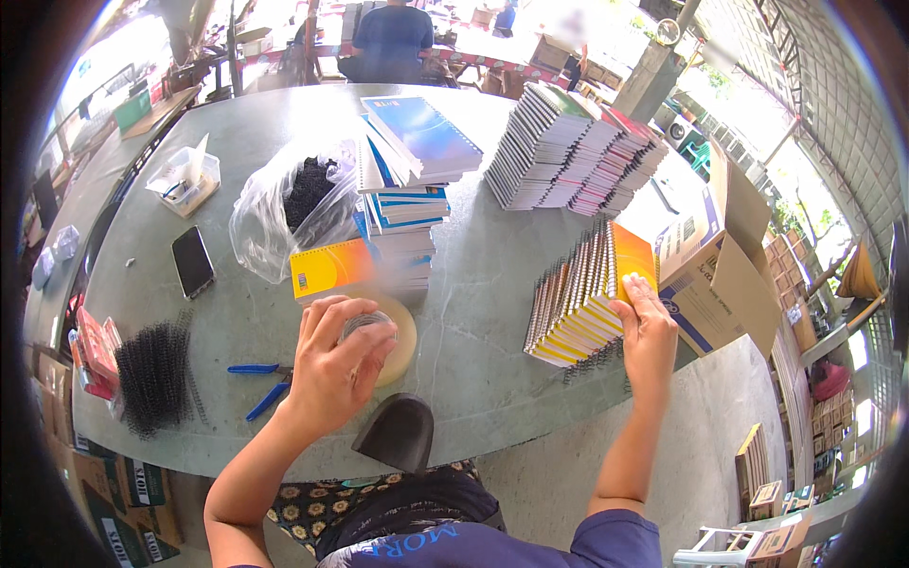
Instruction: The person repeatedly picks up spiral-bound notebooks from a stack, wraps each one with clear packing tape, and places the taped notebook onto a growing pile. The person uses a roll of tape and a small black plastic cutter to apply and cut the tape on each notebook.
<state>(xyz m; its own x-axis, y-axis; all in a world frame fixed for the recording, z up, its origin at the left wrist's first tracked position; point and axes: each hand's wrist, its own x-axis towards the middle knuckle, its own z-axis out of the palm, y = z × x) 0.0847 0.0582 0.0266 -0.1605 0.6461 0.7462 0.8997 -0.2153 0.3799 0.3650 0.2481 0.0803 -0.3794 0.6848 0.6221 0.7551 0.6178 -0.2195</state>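
A grey-green table [473,369] fills the middle, with an open cardboard box [705,284] at its right edge and, just left of the box, a pile of yellow spiral notebooks [579,308]. The right hand [649,322] lies with its fingers close together on the pile's orange cover [632,254], though I cannot tell whether it grips. The left hand [331,358], partly over a pale disc [403,350] and beside blue-handled pliers [272,396], curls its fingers narrowly around a small, round, clear thing [364,324].
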